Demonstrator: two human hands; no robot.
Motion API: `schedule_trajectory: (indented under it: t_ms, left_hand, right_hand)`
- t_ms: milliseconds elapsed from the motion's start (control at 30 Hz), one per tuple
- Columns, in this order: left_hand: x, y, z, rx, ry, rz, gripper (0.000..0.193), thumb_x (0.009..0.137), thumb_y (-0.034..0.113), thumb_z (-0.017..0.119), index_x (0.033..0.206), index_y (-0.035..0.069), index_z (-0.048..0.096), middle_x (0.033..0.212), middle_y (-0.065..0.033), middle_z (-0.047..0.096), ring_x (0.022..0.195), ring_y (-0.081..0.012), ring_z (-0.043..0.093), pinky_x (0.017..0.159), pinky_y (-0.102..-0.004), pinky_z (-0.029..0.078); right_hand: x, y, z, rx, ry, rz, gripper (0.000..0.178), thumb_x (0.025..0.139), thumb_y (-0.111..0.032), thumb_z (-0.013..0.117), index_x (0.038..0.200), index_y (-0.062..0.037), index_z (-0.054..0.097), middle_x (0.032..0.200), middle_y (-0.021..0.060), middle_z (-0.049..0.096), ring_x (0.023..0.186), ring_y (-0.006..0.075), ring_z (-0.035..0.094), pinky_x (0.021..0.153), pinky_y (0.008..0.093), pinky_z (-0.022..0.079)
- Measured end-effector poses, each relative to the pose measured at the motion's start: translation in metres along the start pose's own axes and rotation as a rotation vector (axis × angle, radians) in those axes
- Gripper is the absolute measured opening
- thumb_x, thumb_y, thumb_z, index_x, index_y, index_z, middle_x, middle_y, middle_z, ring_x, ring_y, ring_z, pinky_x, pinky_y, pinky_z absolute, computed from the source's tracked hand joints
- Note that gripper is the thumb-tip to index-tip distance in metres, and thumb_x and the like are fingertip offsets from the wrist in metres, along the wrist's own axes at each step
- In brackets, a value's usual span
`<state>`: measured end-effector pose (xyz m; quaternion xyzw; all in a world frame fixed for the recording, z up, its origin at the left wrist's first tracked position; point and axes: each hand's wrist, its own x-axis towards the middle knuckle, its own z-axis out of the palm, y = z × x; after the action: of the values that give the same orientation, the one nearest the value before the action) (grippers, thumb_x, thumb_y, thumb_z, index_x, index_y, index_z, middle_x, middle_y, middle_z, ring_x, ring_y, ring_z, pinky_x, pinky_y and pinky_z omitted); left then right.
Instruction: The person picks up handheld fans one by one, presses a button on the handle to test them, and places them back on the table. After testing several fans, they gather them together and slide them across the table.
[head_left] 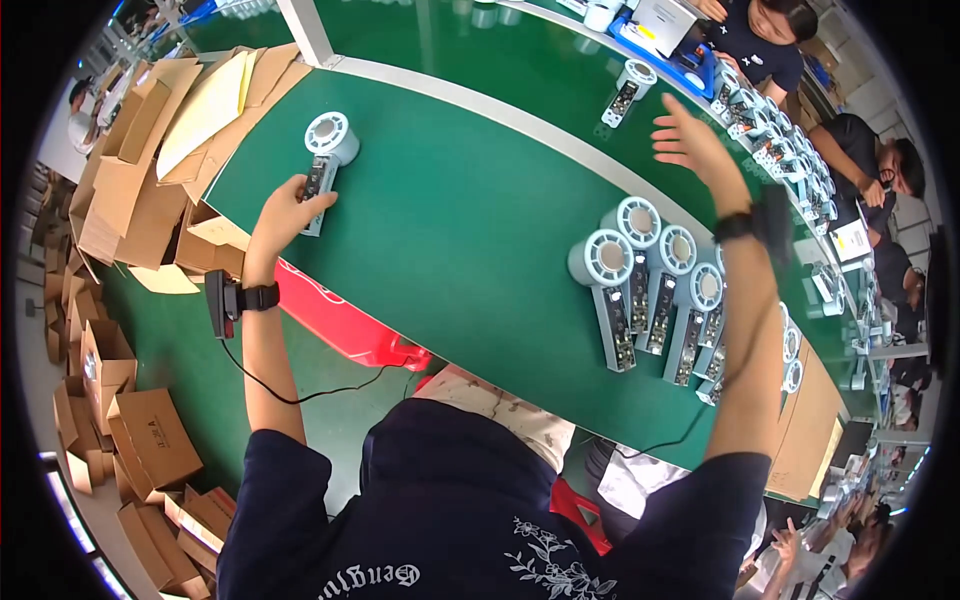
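On the green desk (450, 200) we count one pale blue fan unit (324, 160) under our left hand (285, 215), one more fan unit (626, 90) on the far belt near our right hand (690, 140), and four standing in a row (655, 285) at the right, with further ones behind it too overlapped to count. We see two hands of our own and one red stool (345, 320).
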<state>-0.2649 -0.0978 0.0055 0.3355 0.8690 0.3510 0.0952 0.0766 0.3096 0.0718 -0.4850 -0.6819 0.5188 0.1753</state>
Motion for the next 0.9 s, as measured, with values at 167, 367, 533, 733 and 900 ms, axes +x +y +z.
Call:
schedule_trajectory:
  t_ms: [167, 367, 533, 733, 900]
  left_hand:
    - [-0.019, -0.007, 0.027, 0.281, 0.249, 0.144, 0.029, 0.074, 0.018, 0.065, 0.091, -0.002, 0.052, 0.072, -0.0104, 0.056, 0.065, -0.0207, 0.055, 0.061, -0.0340, 0.045]
    - [-0.051, 0.021, 0.041, -0.661, 0.166, 0.102, 0.022, 0.083, 0.006, 0.057, 0.102, 0.000, 0.049, 0.067, -0.0048, 0.052, 0.054, -0.0105, 0.050, 0.049, -0.0272, 0.041]
    - [-0.061, 0.001, 0.020, -0.887, 0.039, 0.012, 0.025, 0.091, 0.007, 0.050, 0.114, 0.002, 0.045, 0.071, -0.0011, 0.051, 0.053, -0.0065, 0.048, 0.046, -0.0210, 0.037]
    - [-0.049, -0.001, 0.025, -1.095, -0.021, 0.055, 0.025, 0.095, 0.016, 0.046, 0.117, 0.003, 0.045, 0.081, -0.0021, 0.052, 0.055, -0.0078, 0.049, 0.048, -0.0215, 0.038]
    - [-0.055, -0.005, 0.030, -1.115, -0.039, 0.088, 0.029, 0.097, 0.020, 0.042, 0.119, 0.003, 0.044, 0.087, -0.0033, 0.052, 0.058, -0.0088, 0.051, 0.052, -0.0221, 0.040]
  right_hand:
    - [0.058, -0.019, 0.093, -0.444, 0.043, 0.070, 0.079, 0.069, -0.071, 0.061, 0.097, 0.0022, 0.061, 0.085, 0.0109, 0.062, 0.075, 0.0199, 0.061, 0.063, 0.0317, 0.054]
    - [0.143, 0.036, 0.069, -0.461, 0.260, -0.128, 0.050, 0.067, -0.047, 0.063, 0.078, 0.0016, 0.061, 0.069, 0.0081, 0.059, 0.060, 0.0154, 0.055, 0.048, 0.0300, 0.039]
    - [0.113, 0.008, 0.102, -0.272, 0.007, -0.072, 0.035, 0.068, -0.038, 0.062, 0.071, -0.0038, 0.056, 0.063, 0.0041, 0.053, 0.054, 0.0131, 0.049, 0.050, 0.0282, 0.037]
    - [0.066, -0.023, 0.101, 0.017, -0.210, -0.106, 0.020, 0.076, -0.025, 0.060, 0.073, -0.0056, 0.055, 0.065, 0.0025, 0.054, 0.052, 0.0097, 0.047, 0.047, 0.0242, 0.037]
    - [-0.074, -0.053, 0.143, 0.503, -0.361, -0.109, 0.034, 0.094, -0.034, 0.051, 0.103, -0.0013, 0.056, 0.071, 0.0015, 0.056, 0.051, 0.0066, 0.047, 0.044, 0.0189, 0.036]
